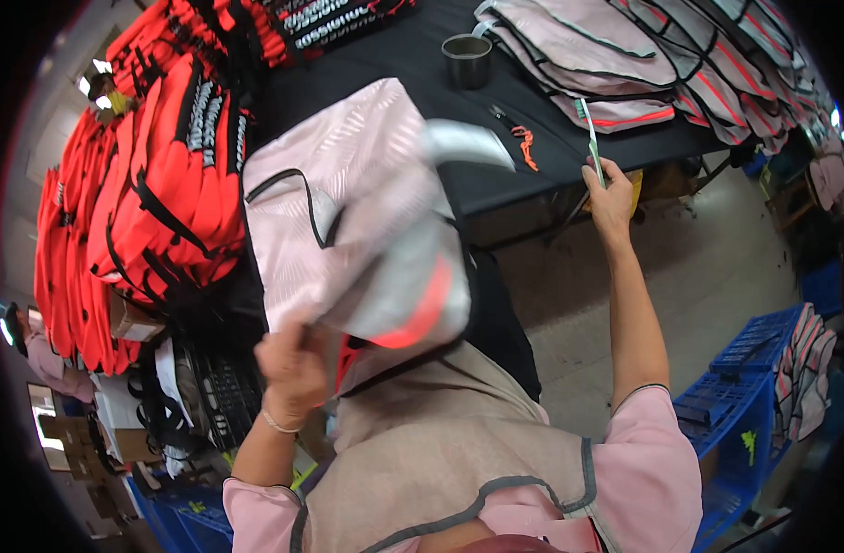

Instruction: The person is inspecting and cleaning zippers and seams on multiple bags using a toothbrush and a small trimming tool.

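Observation:
Across my lap and the table's edge lies a pale pink fabric bag piece with black trim. My left hand is closed on its lower edge. The lifted flap, with a grey lining and a bright orange-red strip, is smeared by motion. Out to the right, my right hand grips a toothbrush by its pale handle, with the brush head pointing away from me. Ahead of that hand, small thread snips with an orange cord lie on the black-covered table.
A dark metal mug stands farther back on the table. Pale pink bag pieces are piled at the far right. Red bags stack up on the left. Blue crates stand at the lower right, one beside more fabric pieces.

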The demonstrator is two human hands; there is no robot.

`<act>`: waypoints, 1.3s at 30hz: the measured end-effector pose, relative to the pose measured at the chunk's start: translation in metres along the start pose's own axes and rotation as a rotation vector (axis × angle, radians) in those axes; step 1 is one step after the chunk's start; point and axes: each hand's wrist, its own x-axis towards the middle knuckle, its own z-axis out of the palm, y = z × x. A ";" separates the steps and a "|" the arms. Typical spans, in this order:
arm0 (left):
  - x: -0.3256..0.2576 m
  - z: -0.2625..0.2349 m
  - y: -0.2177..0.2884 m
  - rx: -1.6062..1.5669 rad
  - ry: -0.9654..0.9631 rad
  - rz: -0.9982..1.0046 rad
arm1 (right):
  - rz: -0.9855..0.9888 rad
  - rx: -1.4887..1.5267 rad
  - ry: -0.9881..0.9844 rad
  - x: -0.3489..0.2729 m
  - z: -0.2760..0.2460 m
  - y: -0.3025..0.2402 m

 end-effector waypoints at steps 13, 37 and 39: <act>-0.040 -0.158 -0.181 -0.874 0.602 -0.632 | 0.232 0.482 -0.206 -0.040 0.030 -0.035; -0.038 -0.023 -0.144 0.429 0.396 -0.411 | -0.214 0.154 -0.546 -0.074 0.105 -0.153; -0.015 -0.013 -0.155 0.603 0.382 -0.469 | -0.267 0.124 -0.784 -0.099 0.143 -0.189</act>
